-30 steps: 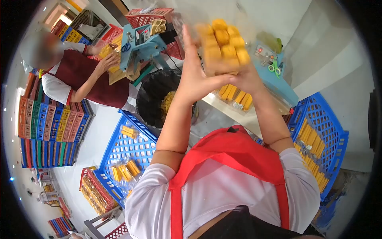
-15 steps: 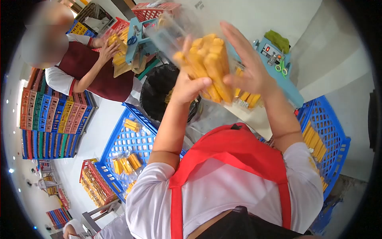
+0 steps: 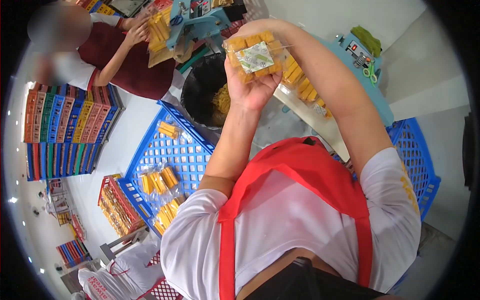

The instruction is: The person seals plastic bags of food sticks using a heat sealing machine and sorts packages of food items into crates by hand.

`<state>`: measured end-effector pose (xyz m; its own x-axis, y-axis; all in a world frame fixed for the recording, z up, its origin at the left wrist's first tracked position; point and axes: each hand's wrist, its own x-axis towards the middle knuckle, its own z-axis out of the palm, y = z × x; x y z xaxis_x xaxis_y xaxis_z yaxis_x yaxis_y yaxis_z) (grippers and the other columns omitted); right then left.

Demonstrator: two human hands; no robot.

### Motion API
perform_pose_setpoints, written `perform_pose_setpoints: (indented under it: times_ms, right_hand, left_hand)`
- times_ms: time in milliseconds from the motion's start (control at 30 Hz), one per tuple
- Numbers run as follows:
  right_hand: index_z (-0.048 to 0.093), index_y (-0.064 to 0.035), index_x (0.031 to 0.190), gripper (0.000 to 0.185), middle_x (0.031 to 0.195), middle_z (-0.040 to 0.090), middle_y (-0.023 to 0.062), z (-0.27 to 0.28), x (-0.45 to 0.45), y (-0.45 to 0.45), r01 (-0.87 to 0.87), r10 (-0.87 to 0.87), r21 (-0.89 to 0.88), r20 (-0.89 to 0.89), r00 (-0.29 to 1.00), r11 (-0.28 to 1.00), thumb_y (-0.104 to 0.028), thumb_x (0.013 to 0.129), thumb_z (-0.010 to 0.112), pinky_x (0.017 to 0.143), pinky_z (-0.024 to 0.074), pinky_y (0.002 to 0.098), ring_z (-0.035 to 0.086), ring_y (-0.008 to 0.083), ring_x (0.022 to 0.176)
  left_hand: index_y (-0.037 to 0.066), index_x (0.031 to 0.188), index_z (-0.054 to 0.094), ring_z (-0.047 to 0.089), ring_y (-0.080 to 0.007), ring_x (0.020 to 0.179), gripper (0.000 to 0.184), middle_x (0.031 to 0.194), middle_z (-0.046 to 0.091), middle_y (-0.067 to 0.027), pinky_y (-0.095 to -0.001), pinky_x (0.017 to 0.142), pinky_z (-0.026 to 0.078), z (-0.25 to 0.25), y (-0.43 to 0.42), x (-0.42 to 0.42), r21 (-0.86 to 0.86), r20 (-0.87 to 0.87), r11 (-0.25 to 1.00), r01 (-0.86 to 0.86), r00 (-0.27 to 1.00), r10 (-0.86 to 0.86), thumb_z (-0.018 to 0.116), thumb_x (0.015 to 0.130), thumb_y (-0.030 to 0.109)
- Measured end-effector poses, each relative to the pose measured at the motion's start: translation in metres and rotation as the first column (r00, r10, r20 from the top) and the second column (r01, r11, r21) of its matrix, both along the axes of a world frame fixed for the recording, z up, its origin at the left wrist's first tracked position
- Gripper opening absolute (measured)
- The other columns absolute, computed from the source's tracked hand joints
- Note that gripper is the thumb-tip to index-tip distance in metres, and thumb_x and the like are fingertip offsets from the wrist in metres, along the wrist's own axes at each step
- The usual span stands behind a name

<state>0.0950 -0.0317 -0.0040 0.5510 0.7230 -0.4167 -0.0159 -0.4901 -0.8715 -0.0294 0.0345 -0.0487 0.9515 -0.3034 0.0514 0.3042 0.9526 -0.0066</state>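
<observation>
A clear plastic packet of yellow snack sticks (image 3: 240, 62) is raised above the bin, its printed label (image 3: 256, 57) facing me and the stick ends toward me. Under its near side, my left hand (image 3: 252, 91) is closed around it, thumb at the left edge and fingers at the lower right. My right hand (image 3: 260, 26) is bent over the packet's far side. Its fingers are hidden behind the packet. To the right, more packets of yellow sticks (image 3: 304, 90) lie on the pale ledge (image 3: 327, 127) of a blue sealing machine (image 3: 377, 102).
A black-lined bin (image 3: 197, 92) with yellow scraps stands below left. Blue crates (image 3: 192, 160) (image 3: 417, 165) flank me, the left one holding several packets (image 3: 160, 180). A co-worker in a maroon apron (image 3: 112, 65) handles sticks beside another blue machine (image 3: 200, 25). Green scissors (image 3: 370, 74) rest on the right machine.
The packet has turned so its label and stick ends face me. My right hand has swung from the packet's right side to its far side.
</observation>
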Motion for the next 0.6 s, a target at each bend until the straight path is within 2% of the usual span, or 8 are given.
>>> perform_pose_setpoints:
  times_ms: [167,233,367,433,467,533,567,600]
  right_hand:
    - [0.063,-0.0095,0.089,0.037,0.078,0.060,0.0014,0.006,-0.014,0.010,-0.022,0.025,-0.079,0.036,0.999,0.997,-0.043,0.076,0.054,0.066,0.0404,0.0284,0.052,0.0103,0.074]
    - [0.063,-0.0100,0.090,0.037,0.079,0.060,0.0011,0.007,-0.017,0.011,-0.028,0.035,-0.097,0.072,0.997,0.995,-0.043,0.076,0.054,0.067,0.0403,0.0281,0.052,0.0101,0.074]
    - [0.063,-0.0072,0.087,0.037,0.079,0.060,-0.0001,-0.004,0.000,0.003,-0.073,0.092,-0.087,0.239,0.967,0.994,-0.042,0.076,0.055,0.068,0.0403,0.0266,0.052,0.0103,0.076]
    - [0.058,-0.0027,0.099,0.043,0.090,0.057,0.0026,0.002,0.005,-0.012,-0.145,0.126,0.045,0.281,0.951,0.988,-0.040,0.077,0.055,0.072,0.0403,0.0247,0.051,0.0118,0.083]
    - [0.058,-0.0027,0.099,0.043,0.090,0.057,0.0026,0.001,0.004,-0.026,-0.111,0.094,0.042,0.288,0.953,0.993,-0.040,0.077,0.055,0.072,0.0403,0.0247,0.051,0.0118,0.083]
    - [0.042,0.0002,0.118,0.070,0.110,0.051,0.0128,0.004,-0.023,-0.057,0.216,-0.432,0.528,0.327,0.841,0.821,-0.051,0.072,0.056,0.082,0.0392,0.0295,0.050,0.0162,0.098]
    - [0.027,-0.0021,0.127,0.064,0.118,0.042,0.0105,0.014,-0.041,-0.086,0.267,-0.434,0.569,0.179,0.883,0.778,-0.034,0.080,0.054,0.083,0.0376,0.0262,0.045,0.0153,0.103]
    - [0.027,-0.0021,0.127,0.064,0.118,0.042,0.0105,0.016,-0.056,-0.112,0.301,-0.471,0.570,0.174,0.865,0.764,-0.034,0.080,0.054,0.083,0.0376,0.0262,0.045,0.0153,0.103]
  left_hand:
    - [0.015,0.115,0.044,0.047,-0.0244,0.102,0.055,0.114,0.048,-0.0059,-0.0395,0.082,0.041,-0.002,0.008,-0.004,-0.010,-0.012,1.000,-0.024,1.000,0.024,0.036,0.078,0.055]
    - [0.013,0.109,0.049,0.051,-0.0230,0.096,0.043,0.108,0.052,-0.0060,-0.0396,0.080,0.042,0.004,0.005,-0.008,0.024,-0.046,0.999,-0.044,0.998,0.045,0.043,0.081,0.044]
    - [0.012,0.108,0.050,0.050,-0.0233,0.098,0.043,0.108,0.052,-0.0047,-0.0395,0.081,0.042,0.004,-0.002,-0.004,0.063,-0.030,0.998,-0.007,1.000,0.009,0.043,0.080,0.045]
    - [0.011,0.114,0.045,0.048,-0.0244,0.102,0.050,0.112,0.049,-0.0068,-0.0405,0.084,0.041,0.002,-0.011,0.000,0.042,0.185,0.999,0.009,0.983,-0.017,0.043,0.080,0.047]
    - [0.011,0.114,0.045,0.048,-0.0244,0.102,0.050,0.112,0.049,-0.0068,-0.0405,0.084,0.041,0.003,-0.019,0.001,0.040,0.192,0.998,0.044,0.980,-0.050,0.043,0.080,0.047]
    - [0.010,0.121,0.037,0.046,-0.0255,0.106,0.058,0.117,0.045,-0.0097,-0.0405,0.088,0.038,0.009,-0.032,-0.001,0.434,0.259,0.865,-0.250,0.955,0.146,0.043,0.079,0.050]
    - [0.009,0.126,0.029,0.042,-0.0244,0.110,0.062,0.121,0.040,-0.0102,-0.0390,0.092,0.034,0.002,-0.033,0.003,0.491,0.388,0.836,-0.245,0.921,0.042,0.048,0.079,0.046]
    - [0.009,0.126,0.029,0.042,-0.0244,0.110,0.062,0.121,0.040,-0.0102,-0.0390,0.092,0.034,-0.002,-0.042,0.007,0.494,0.385,0.844,-0.208,0.923,0.002,0.048,0.079,0.046]
